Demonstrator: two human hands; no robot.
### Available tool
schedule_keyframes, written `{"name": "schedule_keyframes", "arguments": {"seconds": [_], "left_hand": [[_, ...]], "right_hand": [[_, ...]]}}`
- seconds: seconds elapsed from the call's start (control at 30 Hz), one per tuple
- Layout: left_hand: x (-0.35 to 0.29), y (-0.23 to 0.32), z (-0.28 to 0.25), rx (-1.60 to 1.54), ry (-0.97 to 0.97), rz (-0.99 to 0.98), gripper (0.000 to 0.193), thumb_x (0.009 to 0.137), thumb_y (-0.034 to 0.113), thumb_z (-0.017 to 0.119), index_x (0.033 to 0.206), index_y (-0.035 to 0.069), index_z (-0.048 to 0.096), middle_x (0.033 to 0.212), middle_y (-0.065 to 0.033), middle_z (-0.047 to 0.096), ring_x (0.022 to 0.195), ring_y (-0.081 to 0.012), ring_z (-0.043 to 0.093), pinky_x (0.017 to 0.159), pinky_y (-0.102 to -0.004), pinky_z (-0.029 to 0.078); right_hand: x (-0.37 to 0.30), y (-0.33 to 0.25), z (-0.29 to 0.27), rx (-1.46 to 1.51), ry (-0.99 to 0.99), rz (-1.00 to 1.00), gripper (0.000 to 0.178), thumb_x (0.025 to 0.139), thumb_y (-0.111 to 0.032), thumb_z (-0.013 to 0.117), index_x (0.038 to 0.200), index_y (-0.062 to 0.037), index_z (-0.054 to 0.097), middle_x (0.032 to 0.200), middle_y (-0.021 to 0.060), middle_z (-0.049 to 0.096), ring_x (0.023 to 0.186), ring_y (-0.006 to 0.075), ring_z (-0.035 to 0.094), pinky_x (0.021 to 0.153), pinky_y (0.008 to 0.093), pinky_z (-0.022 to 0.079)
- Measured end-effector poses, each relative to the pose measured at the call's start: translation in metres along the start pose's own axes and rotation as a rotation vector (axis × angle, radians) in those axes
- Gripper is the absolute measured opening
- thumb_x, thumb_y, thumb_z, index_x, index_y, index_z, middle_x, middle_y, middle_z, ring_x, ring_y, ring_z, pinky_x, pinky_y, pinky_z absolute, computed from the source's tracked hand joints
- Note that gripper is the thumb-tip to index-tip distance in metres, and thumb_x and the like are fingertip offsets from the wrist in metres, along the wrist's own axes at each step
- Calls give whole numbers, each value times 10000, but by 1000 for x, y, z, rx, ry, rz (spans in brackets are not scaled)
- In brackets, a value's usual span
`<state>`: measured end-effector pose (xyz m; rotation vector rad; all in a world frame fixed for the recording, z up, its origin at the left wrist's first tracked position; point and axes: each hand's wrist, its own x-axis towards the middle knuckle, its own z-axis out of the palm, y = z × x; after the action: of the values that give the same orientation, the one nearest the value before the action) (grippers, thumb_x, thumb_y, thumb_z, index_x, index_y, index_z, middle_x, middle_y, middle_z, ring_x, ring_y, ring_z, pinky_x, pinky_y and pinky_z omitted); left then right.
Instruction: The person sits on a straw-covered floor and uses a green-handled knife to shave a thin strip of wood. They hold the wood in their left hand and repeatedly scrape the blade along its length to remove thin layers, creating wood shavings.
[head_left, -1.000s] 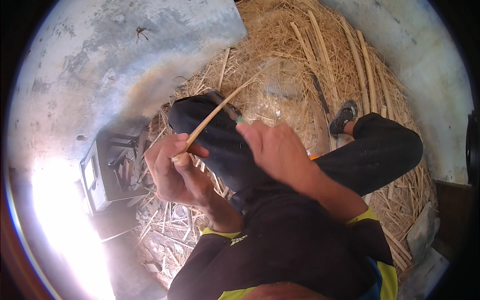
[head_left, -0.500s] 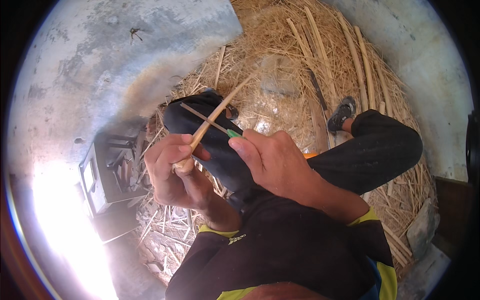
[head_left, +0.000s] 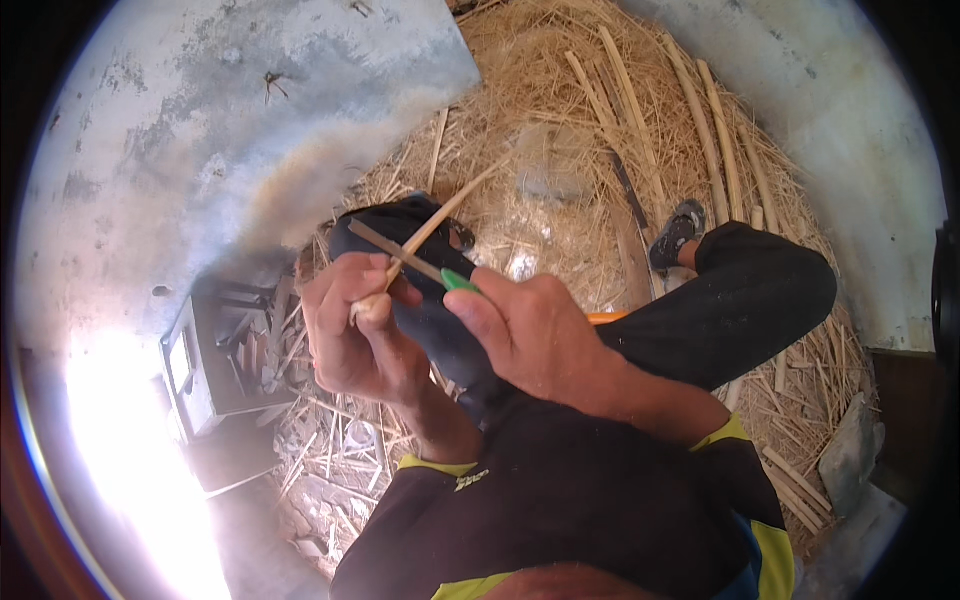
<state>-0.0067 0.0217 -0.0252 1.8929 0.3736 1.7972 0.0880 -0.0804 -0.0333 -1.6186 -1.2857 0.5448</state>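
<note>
My left hand is closed on the near end of a pale, slim wooden stick. The stick runs up and away to the right, narrowing toward its far end. My right hand grips the green handle of a narrow flat blade; whether it is a file or a knife I cannot tell. The blade lies across the stick just beyond my left fingers, pointing up and left. Much of the handle is hidden in my right fist.
Wood shavings cover the floor, with long wooden strips at the far right. My legs are bent to either side. An open-fronted box stands at left, near a pale wall. Something orange shows beside my right leg.
The blade has slid along the stick toward my left fingers and now shows broader side on. My left hand has shifted slightly, and the stick appears more foreshortened.
</note>
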Motion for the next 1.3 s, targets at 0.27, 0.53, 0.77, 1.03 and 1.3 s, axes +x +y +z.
{"name": "schedule_keyframes", "arguments": {"seconds": [0.27, 0.53, 0.77, 1.03, 1.3], "left_hand": [[1, 0, -2, 2, -54, 36, 284, 941, 223, 585, 883, -55, 594, 847, -192, 597, 510, -160, 548, 416, -224, 426], [4, 2, 2, 18, -62, 48, 278, 940, 223, 586, 878, -48, 594, 844, -195, 599, 511, -157, 550, 413, -226, 434], [0, 0, 0, -8, -64, 25, 295, 932, 253, 602, 884, -38, 596, 837, -186, 596, 505, -167, 547, 422, -224, 420], [2, -9, 0, 30, -27, 63, 348, 959, 311, 559, 900, -31, 588, 845, -172, 590, 493, -169, 536, 404, -225, 402], [1, -10, -9, 93, 0, 3, 389, 963, 373, 531, 899, -8, 569, 837, -161, 584, 475, -164, 523, 375, -221, 387]], "right_hand": [[4, -4, -10, 56, 47, 8, 419, 992, -301, 452, 734, 10, 560, 585, 257, 514, 593, 461, 545, 520, 481, 423], [4, 4, -10, -20, 70, 71, 419, 990, -295, 458, 717, 7, 556, 579, 244, 521, 574, 445, 548, 512, 480, 418], [-1, 10, -7, -61, 4, 116, 321, 975, -270, 484, 821, -6, 585, 613, 233, 550, 584, 428, 568, 514, 477, 430], [18, 39, 1, -129, 115, 103, 406, 976, -337, 469, 808, 4, 611, 658, 244, 589, 631, 436, 588, 559, 486, 468], [32, 71, 14, -173, 228, 76, 551, 977, -440, 434, 693, 1, 604, 593, 249, 585, 597, 436, 607, 536, 504, 488]]}}
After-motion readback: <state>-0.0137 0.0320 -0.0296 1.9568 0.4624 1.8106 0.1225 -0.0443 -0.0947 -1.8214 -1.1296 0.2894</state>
